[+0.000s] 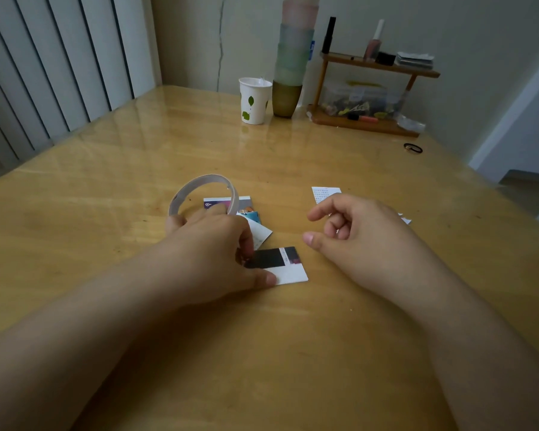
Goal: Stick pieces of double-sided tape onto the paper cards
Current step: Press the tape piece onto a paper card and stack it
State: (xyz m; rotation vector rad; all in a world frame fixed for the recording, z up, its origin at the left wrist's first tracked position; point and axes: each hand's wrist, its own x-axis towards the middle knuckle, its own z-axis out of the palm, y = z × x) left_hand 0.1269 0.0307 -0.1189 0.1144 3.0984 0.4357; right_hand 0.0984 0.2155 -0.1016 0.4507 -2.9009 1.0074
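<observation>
— Wooden table (106,188), head view: the left hand (212,253) lies over a black-and-white card (280,265), thumb pressed on its near edge and fingers curled at its left end. Why hold it so?

— Probably to pin the card flat so tape can be laid on it. The tape roll (204,191), a thin grey ring, stands on edge just behind that hand, touching or nearly touching the knuckles; whether a strip runs from it to the card is hidden under the fingers.

— And the right hand (364,241)?

— It hovers right of the card, loosely curled, forefinger and thumb apart, gripping nothing that shows. It looks poised to take the tape end.

— Other cards?

— A few coloured cards (246,213) are fanned out between roll and hand, within reach. A printed slip (324,194) and small scraps lie behind the right hand.

— Background?

— A paper cup (254,101), stacked tumblers (290,57) and a small wooden shelf (377,88) stand by the wall, well apart from the work.
</observation>
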